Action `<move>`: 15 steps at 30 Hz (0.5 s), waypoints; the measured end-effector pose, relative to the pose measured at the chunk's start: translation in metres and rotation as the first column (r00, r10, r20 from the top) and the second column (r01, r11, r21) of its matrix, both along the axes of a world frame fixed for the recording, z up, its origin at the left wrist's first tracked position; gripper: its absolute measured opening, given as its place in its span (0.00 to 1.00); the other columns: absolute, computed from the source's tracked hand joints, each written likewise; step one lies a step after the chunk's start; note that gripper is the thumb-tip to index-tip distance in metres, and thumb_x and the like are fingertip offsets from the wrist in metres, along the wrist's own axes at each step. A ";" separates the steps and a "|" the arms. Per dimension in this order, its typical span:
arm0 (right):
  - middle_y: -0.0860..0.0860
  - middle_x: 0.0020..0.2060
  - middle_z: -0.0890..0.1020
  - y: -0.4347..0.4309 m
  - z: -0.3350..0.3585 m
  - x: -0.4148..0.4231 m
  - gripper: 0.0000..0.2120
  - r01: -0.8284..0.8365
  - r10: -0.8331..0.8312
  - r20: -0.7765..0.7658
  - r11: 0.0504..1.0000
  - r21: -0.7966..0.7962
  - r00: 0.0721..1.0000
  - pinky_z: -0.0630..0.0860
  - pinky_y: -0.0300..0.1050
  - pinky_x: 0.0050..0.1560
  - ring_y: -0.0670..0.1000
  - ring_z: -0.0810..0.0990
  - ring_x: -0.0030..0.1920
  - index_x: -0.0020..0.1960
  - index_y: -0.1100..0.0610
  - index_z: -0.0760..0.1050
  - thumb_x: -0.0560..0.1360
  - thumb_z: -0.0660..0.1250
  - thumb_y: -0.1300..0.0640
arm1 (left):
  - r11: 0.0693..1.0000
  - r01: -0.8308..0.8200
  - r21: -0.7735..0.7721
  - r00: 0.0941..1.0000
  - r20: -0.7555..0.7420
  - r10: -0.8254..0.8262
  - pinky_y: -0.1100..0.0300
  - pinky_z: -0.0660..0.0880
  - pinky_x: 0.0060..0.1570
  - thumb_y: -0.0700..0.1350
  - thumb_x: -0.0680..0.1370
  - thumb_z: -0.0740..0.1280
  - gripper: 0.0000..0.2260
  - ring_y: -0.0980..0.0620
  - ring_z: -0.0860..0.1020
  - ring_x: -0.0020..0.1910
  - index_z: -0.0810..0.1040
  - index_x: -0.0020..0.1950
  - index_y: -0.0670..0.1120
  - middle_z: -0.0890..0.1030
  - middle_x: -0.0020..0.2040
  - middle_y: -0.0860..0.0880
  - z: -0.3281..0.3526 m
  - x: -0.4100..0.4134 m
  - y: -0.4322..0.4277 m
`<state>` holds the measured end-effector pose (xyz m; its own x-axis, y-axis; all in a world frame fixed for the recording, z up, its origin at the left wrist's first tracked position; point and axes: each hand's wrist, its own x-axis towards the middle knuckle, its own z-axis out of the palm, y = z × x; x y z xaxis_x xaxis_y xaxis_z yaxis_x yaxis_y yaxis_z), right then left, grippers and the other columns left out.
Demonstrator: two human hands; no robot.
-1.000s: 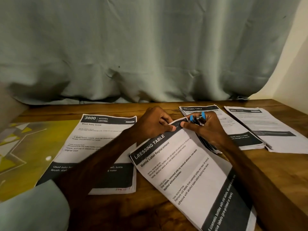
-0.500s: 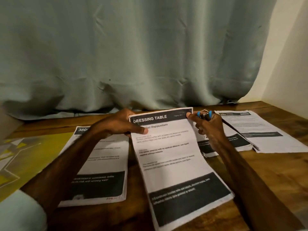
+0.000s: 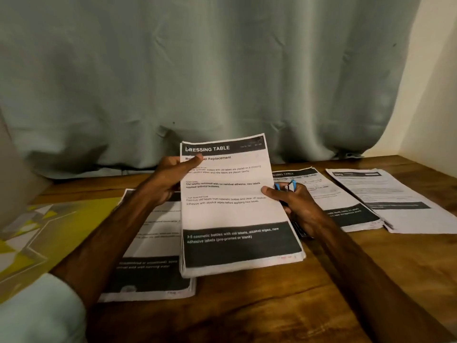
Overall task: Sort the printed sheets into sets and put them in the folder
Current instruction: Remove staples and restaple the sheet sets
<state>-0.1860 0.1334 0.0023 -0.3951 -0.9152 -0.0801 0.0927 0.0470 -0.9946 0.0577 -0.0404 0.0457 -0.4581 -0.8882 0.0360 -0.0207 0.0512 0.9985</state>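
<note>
Holding: left hand (image 3: 170, 180) pinches DRESSING TABLE set (image 3: 230, 214), thumb on its upper left.
Right hand (image 3: 300, 211): grips set's right edge and a blue-tipped tool (image 3: 284, 187).
Folder (image 3: 61, 226): yellow, far left.

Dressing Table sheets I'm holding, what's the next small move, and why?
Probably lay the Dressing Table set onto the pile just to its right. Both the left hand and right hand grip the set, tilted up, and that pile shows the end of the same heading, so they likely belong together.
</note>
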 end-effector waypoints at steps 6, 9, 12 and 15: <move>0.60 0.50 0.87 -0.017 -0.016 0.028 0.20 0.054 -0.046 0.158 0.997 -0.046 0.986 0.78 0.62 0.59 0.69 0.84 0.49 0.61 0.58 0.79 0.72 0.78 0.54 | 0.999 0.032 -0.034 0.995 0.092 -0.029 0.48 0.83 0.51 0.44 0.80 0.71 0.09 0.44 0.86 0.49 0.83 0.58 0.42 0.87 0.53 0.44 0.006 0.004 0.001; 0.59 0.44 0.87 -0.026 -0.013 0.040 0.21 0.077 -0.063 0.203 0.995 -0.060 0.977 0.76 0.47 0.38 0.52 0.80 0.31 0.62 0.61 0.79 0.72 0.79 0.54 | 0.999 0.013 -0.032 0.992 0.126 -0.009 0.47 0.82 0.54 0.38 0.79 0.71 0.09 0.43 0.86 0.48 0.83 0.59 0.38 0.86 0.53 0.42 0.011 0.023 -0.006; 0.58 0.43 0.86 -0.037 -0.005 0.054 0.19 0.103 -0.089 0.230 0.993 -0.050 0.969 0.73 0.45 0.38 0.50 0.77 0.32 0.59 0.61 0.81 0.73 0.78 0.53 | 0.994 -0.030 -0.103 0.987 0.156 0.046 0.57 0.83 0.45 0.36 0.79 0.70 0.09 0.50 0.86 0.40 0.82 0.59 0.36 0.87 0.45 0.45 0.015 0.048 -0.009; 0.57 0.40 0.83 -0.046 0.004 0.076 0.18 0.052 -0.039 0.184 0.996 -0.066 0.982 0.67 0.39 0.30 0.47 0.72 0.30 0.58 0.63 0.82 0.74 0.76 0.51 | 0.965 -0.104 -0.242 0.971 0.184 0.151 0.61 0.80 0.47 0.36 0.80 0.69 0.10 0.48 0.83 0.47 0.81 0.61 0.36 0.85 0.52 0.42 0.021 0.075 -0.008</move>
